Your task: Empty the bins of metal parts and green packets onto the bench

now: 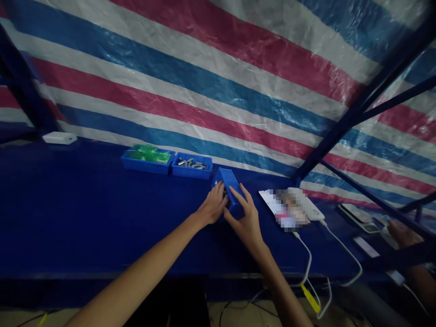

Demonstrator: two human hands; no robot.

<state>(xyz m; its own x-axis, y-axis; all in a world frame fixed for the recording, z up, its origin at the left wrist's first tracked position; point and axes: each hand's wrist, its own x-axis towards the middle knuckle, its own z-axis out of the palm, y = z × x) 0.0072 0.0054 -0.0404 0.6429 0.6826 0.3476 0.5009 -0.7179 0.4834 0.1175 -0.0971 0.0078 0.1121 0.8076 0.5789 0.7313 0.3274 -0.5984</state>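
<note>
A small blue plastic bin [235,175] is tipped on its side on the blue table, its opening turned to the left. My right hand [247,218] grips it from the right, fingers over the upper wall and thumb low near the opening. At the opening is my left hand [213,205], fingers together and bent inward. Its fingertips are partly hidden, and what they hold cannot be made out. Some small dark and shiny bits show at the bin's mouth. Just left stands a second blue bin [190,172] with several small metal parts [192,163].
Another blue bin [146,166] contains green plastic pieces [146,153]. A white box [59,138] sits far left. To the right lie a tablet-like screen [272,204], a white power bank [311,209] with cables and a phone [366,246]. Another person's hand [405,234] is at far right.
</note>
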